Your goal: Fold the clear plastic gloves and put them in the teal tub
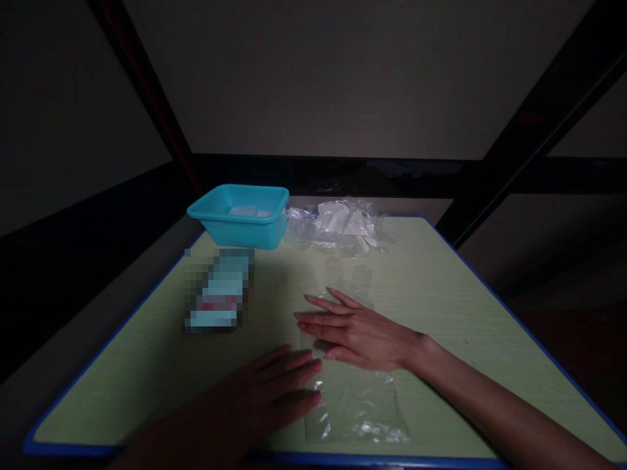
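A clear disposable plastic glove (353, 408) lies flat on the table, its finger shapes pointing away from me and its wide cuff near the front edge. My right hand (360, 333) rests palm down across the middle of the glove, fingers stretched out to the left. Lower and to the left, my left hand (274, 395) is held low in shadow with its fingers extended. Its fingertips reach the glove's left edge; whether they press on it I cannot tell. Neither hand grips anything. Part of the glove is hidden under my right hand.
On the light green table (441, 300) with a blue edge, a turquoise basin (240, 228) holding white items stands at the back left. Beside it lies a crumpled heap of clear plastic and white material (343, 225). A pixelated flat object (220, 287) lies nearer, on the left.
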{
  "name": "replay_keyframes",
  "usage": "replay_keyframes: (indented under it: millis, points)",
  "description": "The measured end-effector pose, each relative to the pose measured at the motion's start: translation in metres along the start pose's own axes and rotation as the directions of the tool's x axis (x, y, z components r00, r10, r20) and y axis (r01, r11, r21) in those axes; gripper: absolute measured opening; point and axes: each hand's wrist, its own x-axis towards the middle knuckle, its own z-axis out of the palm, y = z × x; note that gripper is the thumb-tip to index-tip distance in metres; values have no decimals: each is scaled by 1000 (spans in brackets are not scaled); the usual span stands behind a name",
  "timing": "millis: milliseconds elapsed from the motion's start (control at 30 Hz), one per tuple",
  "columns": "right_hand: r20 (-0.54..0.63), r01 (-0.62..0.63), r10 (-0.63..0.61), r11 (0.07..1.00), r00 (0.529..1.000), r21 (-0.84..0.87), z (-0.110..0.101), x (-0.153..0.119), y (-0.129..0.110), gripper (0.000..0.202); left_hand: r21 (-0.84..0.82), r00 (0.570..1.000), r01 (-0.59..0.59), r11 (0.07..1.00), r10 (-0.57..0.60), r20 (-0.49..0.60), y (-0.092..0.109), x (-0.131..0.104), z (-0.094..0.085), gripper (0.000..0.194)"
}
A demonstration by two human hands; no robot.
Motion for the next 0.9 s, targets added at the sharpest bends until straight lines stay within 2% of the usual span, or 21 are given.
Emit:
replay_keyframes:
  millis: [167,333,533,733,900]
  points:
    - [5,-3,3,1000,1000,-11,2,0,0,46,5,999,25,1000,-25,40,2,0,1,70]
    - [19,3,-2,1000,1000,-6,4,0,2,47,17,1000,17,1000,-18,19,3,-4,5,67]
    - [17,24,-24,1000,1000,-1,9,0,7,48,111,998,-65,992,67,-16,2,-8,7,64]
    - [18,26,-26,1000,1000,5,10,-1,8,48,242,994,-110,964,110,14,8,-7,6,50]
    - [-6,27,-27,999,1000,46,9,0,8,49,274,983,-178,945,183,10,11,-11,5,47]
